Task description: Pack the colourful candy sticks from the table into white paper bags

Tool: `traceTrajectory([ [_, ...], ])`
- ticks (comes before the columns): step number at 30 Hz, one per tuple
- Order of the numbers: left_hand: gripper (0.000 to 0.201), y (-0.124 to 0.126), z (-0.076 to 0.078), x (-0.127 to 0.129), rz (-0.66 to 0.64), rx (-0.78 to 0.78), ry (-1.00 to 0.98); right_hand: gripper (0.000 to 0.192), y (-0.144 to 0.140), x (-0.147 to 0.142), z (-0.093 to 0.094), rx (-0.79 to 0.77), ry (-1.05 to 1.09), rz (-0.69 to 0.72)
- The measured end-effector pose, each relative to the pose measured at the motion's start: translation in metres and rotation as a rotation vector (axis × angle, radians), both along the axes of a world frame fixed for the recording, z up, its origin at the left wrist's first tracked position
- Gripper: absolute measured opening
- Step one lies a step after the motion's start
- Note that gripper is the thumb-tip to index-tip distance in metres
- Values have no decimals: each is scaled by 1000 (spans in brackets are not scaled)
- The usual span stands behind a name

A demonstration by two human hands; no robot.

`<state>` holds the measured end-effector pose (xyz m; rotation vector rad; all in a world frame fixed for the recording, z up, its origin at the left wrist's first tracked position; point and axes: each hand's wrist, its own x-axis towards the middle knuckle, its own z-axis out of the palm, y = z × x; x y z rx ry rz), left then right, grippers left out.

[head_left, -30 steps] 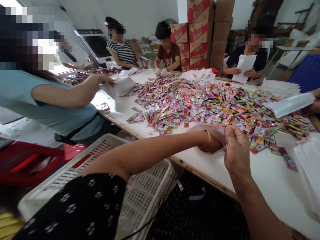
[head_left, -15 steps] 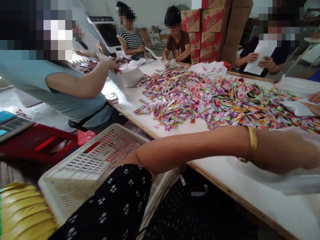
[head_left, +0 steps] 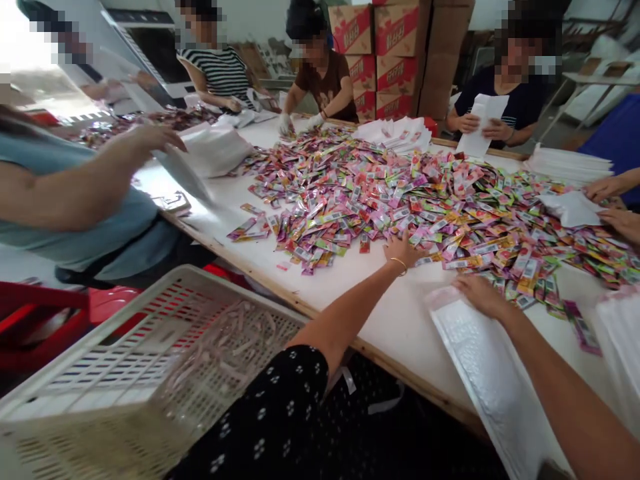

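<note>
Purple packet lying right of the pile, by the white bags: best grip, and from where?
I'd pinch the purple packet across its narrow middle, coming down from the left: it's long and slim, lies flat, with bare table on that side, while the white bags sit close on its right.

We count: one left hand (head_left: 403,252), one right hand (head_left: 477,293), one held padded envelope (head_left: 483,367), one crate (head_left: 125,347), five co-workers (head_left: 325,93) plus two more hands (head_left: 607,189) at right edge, at least six red-printed cartons (head_left: 397,72), packets (head_left: 370,200) too many to tally.
</note>
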<state>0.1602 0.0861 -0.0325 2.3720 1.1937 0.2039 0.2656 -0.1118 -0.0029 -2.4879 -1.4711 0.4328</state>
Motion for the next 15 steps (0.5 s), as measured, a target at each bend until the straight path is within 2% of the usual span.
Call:
traceTrajectory([
  [2, 75, 5, -8, 13, 15, 60, 7, 26, -1, -5, -15, -44, -24, 2],
  [4, 60, 15, -12, 14, -59, 93, -4, 30, -9, -5, -23, -102, -64, 23],
  [6, 49, 27, -15, 1, -192, 85, -16, 34, -15, -1, -25, -130, -153, 78],
  [8, 45, 36, -17, -25, -309, 42, -36, 37, -10, 4, -20, -83, -262, 157],
  [10, 46, 41, -18, -57, -354, -28, -64, 40, 9, 6, -14, 24, -312, 208],
  [12, 50, 42, -18, -90, -326, -109, -111, 46, 41, 0, -8, 81, -281, 230],
  [13, 52, 42, -18, -105, -285, -156, -149, 51, 59, -6, -6, 58, -248, 233],
  [15, 47, 41, -17, -129, -149, -298, -253, 59, 93, -27, -6, -85, -192, 216],
])
